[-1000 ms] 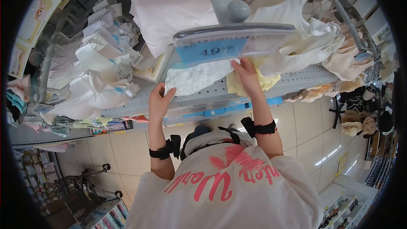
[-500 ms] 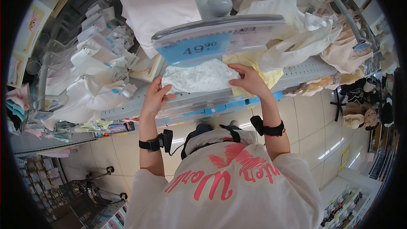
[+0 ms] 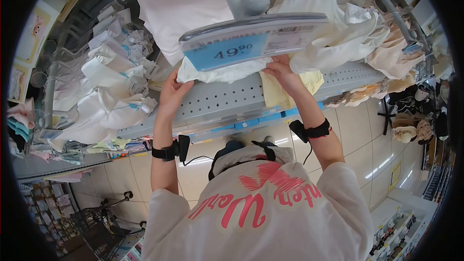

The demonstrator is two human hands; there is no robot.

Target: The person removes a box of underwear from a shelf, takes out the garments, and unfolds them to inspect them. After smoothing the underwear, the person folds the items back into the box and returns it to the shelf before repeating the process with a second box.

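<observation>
A white folded garment with a faint pattern (image 3: 224, 76) is stretched between my two hands above the grey perforated shelf. Its upper part is hidden by a price sign (image 3: 227, 50). My left hand (image 3: 173, 92) pinches the garment's left end between thumb and fingers. On the other end, my right hand (image 3: 282, 71) is closed, its fingertips partly behind the sign. Beneath my right wrist, a pale yellow cloth (image 3: 275, 95) lies over the shelf's front edge.
White bras on hangers (image 3: 106, 96) crowd the left rail. White tops (image 3: 314, 24) and peach ones (image 3: 396, 55) hang at the right. A pale pink shirt (image 3: 179, 7) hangs behind the sign. A dark cart (image 3: 99, 222) stands on the tiled floor, lower left.
Both hands have moved the white garment away from me, deeper over the shelf and partly behind the sign. More of the perforated shelf front now shows. The sign appears slightly shifted.
</observation>
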